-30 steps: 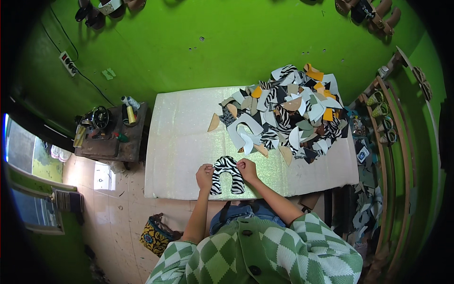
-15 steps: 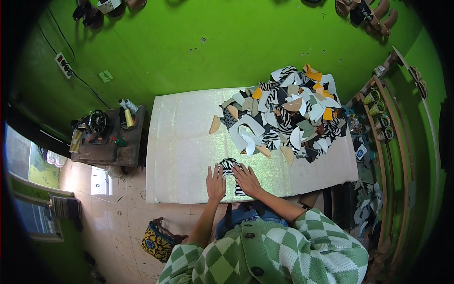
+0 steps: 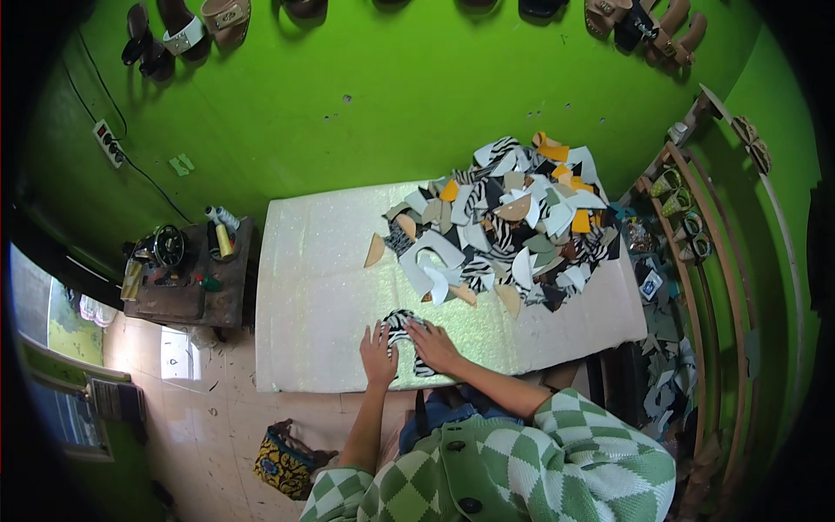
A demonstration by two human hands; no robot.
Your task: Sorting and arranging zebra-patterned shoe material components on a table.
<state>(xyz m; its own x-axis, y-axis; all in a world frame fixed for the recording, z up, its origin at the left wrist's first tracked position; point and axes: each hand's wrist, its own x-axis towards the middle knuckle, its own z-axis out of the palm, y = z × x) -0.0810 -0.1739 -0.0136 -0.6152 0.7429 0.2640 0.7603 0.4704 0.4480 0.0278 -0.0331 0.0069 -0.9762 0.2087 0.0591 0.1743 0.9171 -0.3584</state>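
A zebra-striped, arch-shaped piece of material (image 3: 402,319) lies on the table near its front edge. My left hand (image 3: 378,355) rests flat on its left side, fingers stretched out and pointing away from me. On its right side lies my right hand (image 3: 436,346), open, with the fingers reaching across to the upper left. Both hands press on the piece from above and partly hide it. One striped leg of the arch shows below my right hand.
A heap of cut scraps (image 3: 513,228) in white, grey, orange and zebra covers the table's (image 3: 313,261) far right. To the left stands a sewing machine (image 3: 167,248) with thread spools (image 3: 223,237). A wooden rack (image 3: 706,261) with sandals rises at right; a patterned bag (image 3: 283,459) sits on the floor.
My view has tilted up and shifted, so the whole scene sits lower and further left, with more sandals showing on the wall. My hands stay on the striped piece.
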